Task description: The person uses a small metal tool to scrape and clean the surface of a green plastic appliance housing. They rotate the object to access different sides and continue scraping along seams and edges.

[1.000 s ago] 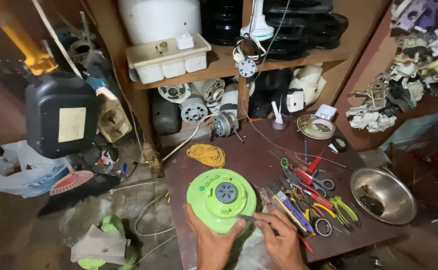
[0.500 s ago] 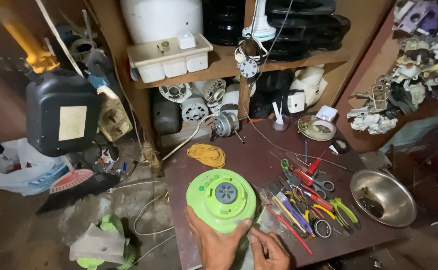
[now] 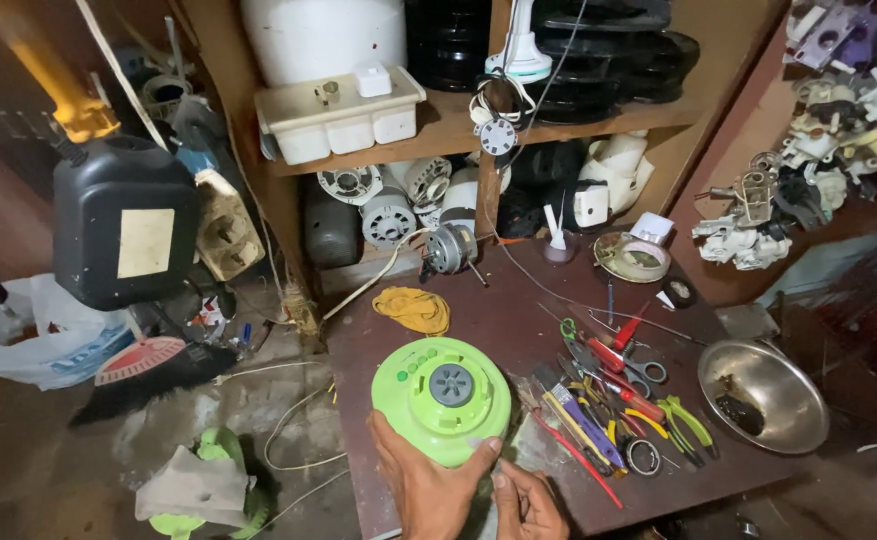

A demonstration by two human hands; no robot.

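So the big dark brown worktable [image 3: 479, 310] is the anchor here. At its front edge sits the round lime-green appliance base [image 3: 442, 398] with the grey coupling in the middle, still in one piece as far as I can tell: no screws out, nothing opened up, so I'd guess the job has barely begun. The steel bowl [image 3: 764, 395] is over on the table's right end. The jumble of screwdrivers, pliers and scissors [image 3: 609, 400] lies mid-table, just right of the green base. Left hand [image 3: 429, 485] cups the base's near rim, fingers wrapped on it. Right hand [image 3: 529, 505] is just beside, fingers curled; can't tell if it's pinching anything. Small yellow cloth [image 3: 414, 308] lies behind the base.
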